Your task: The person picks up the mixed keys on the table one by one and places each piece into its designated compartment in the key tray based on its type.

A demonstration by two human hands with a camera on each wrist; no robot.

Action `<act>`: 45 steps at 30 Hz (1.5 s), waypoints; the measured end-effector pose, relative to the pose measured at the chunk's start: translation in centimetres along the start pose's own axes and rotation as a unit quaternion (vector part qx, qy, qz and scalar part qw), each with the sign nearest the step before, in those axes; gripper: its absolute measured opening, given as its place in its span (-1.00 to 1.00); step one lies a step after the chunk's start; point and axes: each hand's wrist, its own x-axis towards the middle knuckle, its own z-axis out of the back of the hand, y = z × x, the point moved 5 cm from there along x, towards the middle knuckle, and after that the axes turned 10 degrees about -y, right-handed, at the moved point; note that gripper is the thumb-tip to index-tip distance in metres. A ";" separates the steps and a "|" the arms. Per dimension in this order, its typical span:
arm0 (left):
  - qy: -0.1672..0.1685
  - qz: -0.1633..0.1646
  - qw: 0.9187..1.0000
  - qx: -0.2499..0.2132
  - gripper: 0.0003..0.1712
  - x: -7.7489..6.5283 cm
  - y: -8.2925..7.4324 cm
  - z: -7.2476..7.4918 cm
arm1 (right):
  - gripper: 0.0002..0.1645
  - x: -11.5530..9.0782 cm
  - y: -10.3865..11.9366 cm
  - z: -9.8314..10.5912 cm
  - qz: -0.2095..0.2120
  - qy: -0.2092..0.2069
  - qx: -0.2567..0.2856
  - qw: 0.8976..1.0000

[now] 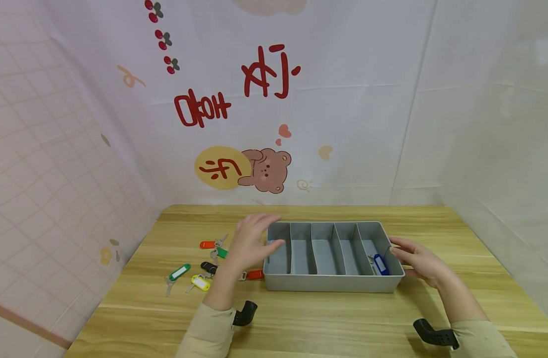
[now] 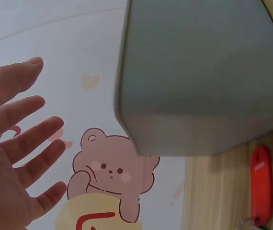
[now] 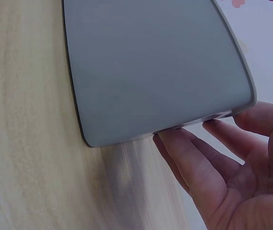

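Note:
A grey divided box (image 1: 332, 283) stands on the table, with a blue key tag (image 1: 381, 264) and its key lying in its rightmost compartment. My left hand (image 1: 251, 243) hovers at the box's left end, fingers spread and holding nothing; the left wrist view shows a gap between them. Against the box's right end wall rest the extended fingers of my right hand (image 1: 419, 261), the thumb by the rim. In the right wrist view the fingertips (image 3: 167, 136) touch the outer wall. A red key tag (image 1: 255, 275) lies beside the box's left front corner.
Several tagged keys lie left of the box: an orange-red tag (image 1: 207, 244), a green tag (image 1: 222, 253), a black tag (image 1: 208, 267), a yellow tag (image 1: 200, 283) and a green tag with a white label (image 1: 180, 271). Printed cloth (image 1: 345, 99) hangs behind the table.

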 end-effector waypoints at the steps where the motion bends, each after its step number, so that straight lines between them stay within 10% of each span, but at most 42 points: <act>1: 0.002 0.003 1.000 -0.002 -0.37 -0.1 0.2 0.1 | -0.20 0.0 0.0 0.0 -0.001 -0.001 0.000 1.000; 33: 0.078 0.074 0.994 0.012 -0.40 -4.3 6.4 0.8 | -0.19 0.0 0.2 0.0 -0.001 0.005 0.017 1.000; 45: 0.131 0.021 0.991 -0.015 -0.43 -6.3 7.5 0.8 | -0.19 0.0 0.1 0.0 0.002 0.007 0.011 1.000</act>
